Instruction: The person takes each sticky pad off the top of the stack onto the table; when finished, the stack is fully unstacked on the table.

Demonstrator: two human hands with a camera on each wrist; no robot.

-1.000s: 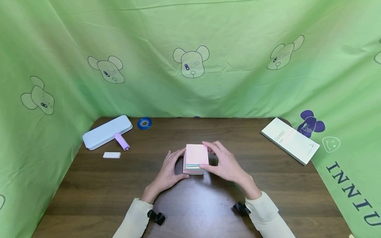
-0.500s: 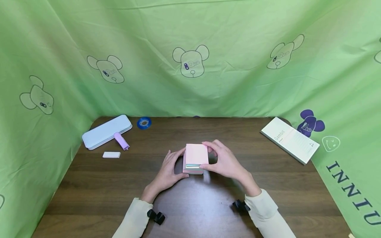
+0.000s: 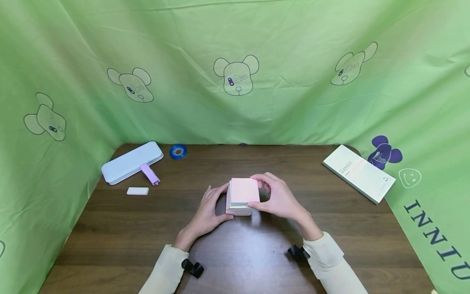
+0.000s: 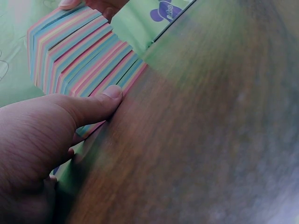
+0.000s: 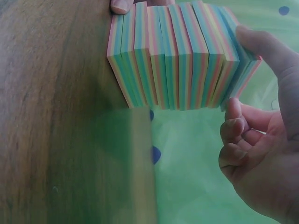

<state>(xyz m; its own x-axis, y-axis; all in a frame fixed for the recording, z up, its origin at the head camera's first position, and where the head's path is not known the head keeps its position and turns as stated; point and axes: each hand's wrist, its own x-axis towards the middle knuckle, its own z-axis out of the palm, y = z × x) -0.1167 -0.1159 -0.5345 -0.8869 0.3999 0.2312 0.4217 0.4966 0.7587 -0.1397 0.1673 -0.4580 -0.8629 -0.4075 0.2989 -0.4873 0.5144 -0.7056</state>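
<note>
The stack of coloured paper stands on the brown surface. With the fingers of my left hand I grip its bottom; my right hand is pinching its upper part.

Paper stack on the table, between left hand and right hand; eraser out left of the left hand, case behind it; notepad beyond right hand, rightward!

Left hand grips striped stack

From afar, I see its thumb lying across the lowest layers, beside the brown table; the right hand touches the top, before green cloth bearing a purple print.
</note>
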